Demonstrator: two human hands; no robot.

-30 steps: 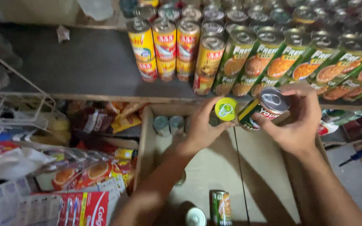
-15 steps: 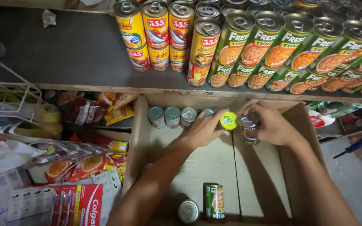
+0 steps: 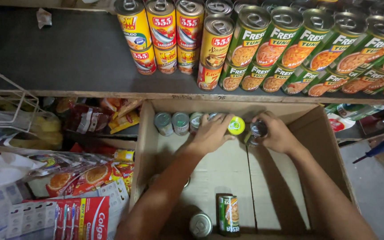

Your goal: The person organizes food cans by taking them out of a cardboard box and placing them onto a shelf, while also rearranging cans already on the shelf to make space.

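Both my hands are down inside an open cardboard box (image 3: pixel 321 146). My left hand (image 3: pixel 212 132) grips a can with a yellow-green lid (image 3: pixel 236 126) at the box's far wall. My right hand (image 3: pixel 277 133) is closed round a can with a silver top (image 3: pixel 258 130) just beside it. A short row of silver-topped cans (image 3: pixel 172 122) stands along the far wall to the left of my hands. Near the front of the box one green-labelled can (image 3: pixel 229 215) lies on its side, and another can (image 3: pixel 200 225) stands upright beside it.
A dark shelf (image 3: pixel 67 53) above the box carries stacked yellow-and-red cans (image 3: pixel 163 31) and rows of green-labelled cans (image 3: pixel 298 44). Left of the box are snack packets (image 3: pixel 90 118), a wire rack (image 3: pixel 5 104) and a red carton (image 3: pixel 72 218). Grey floor shows at right.
My hands have gone down from shelf height into the box, carrying the two cans to its far wall next to the row of cans. The view has tilted downward.
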